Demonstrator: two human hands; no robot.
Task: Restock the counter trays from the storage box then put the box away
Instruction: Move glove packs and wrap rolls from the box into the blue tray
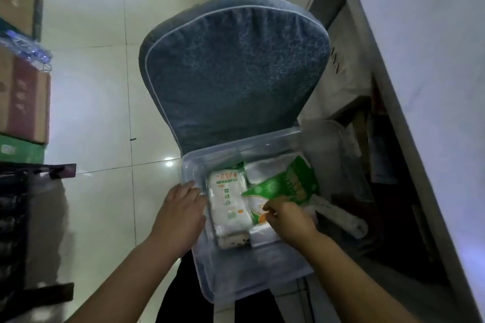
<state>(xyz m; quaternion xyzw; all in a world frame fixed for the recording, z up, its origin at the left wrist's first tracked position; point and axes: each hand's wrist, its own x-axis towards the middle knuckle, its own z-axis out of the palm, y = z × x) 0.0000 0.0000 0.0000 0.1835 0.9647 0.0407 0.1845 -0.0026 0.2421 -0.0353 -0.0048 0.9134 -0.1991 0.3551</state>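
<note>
A clear plastic storage box (236, 278) rests on the seat of a blue padded chair (236, 68). Inside lie a white packet with green print (228, 204), a green and white bag (288, 183) and other clear-wrapped packs. My left hand (181, 215) lies flat against the box's left rim, holding it steady. My right hand (288, 220) reaches into the box, fingers pinched on the lower edge of the green and white bag.
A white counter (420, 60) runs along the right, with cluttered shelves (372, 165) beneath. A clear lid or tray (328, 144) leans beside the box. Cardboard cartons (23, 97) stack at the left on the glossy tiled floor (99, 113).
</note>
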